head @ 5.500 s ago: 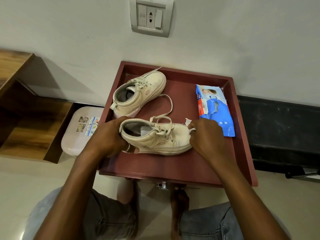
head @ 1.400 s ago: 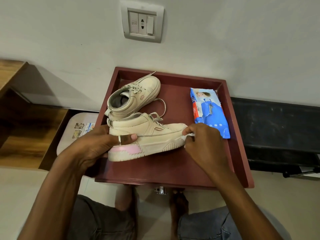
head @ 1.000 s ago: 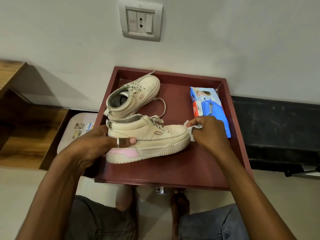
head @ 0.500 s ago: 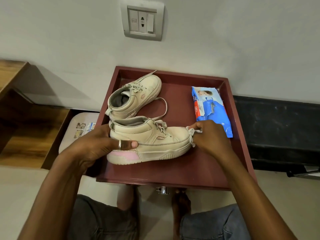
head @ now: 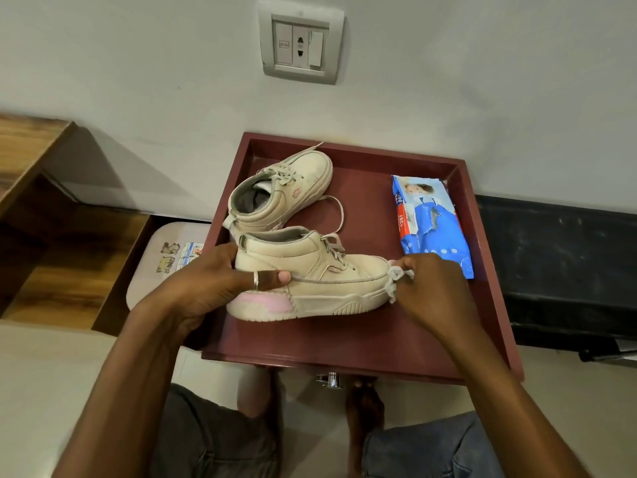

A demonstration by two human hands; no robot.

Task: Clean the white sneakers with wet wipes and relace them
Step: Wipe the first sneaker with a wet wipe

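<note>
Two off-white sneakers lie in a dark red tray point(head: 362, 343). The near sneaker point(head: 331, 281) is tipped on its side, toe to the right, its pink heel patch showing. My left hand point(head: 220, 284) grips its heel, thumb across the side. My right hand point(head: 431, 288) pinches a crumpled white wet wipe point(head: 394, 277) against the toe. The far sneaker point(head: 279, 194) stands behind, laced, with a loose lace trailing right. A blue pack of wet wipes point(head: 431, 225) lies at the tray's right.
The tray sits against a grey wall with a switch plate point(head: 301, 46). A white lidded box point(head: 169, 260) stands left of the tray, next to wooden shelving point(head: 51, 236). A dark surface point(head: 558, 270) lies to the right. My knees are below the tray.
My left hand tipped the near sneaker onto its side, showing the pink heel patch. My right hand keeps rubbing the wipe around the toe, shifting slightly up and down.
</note>
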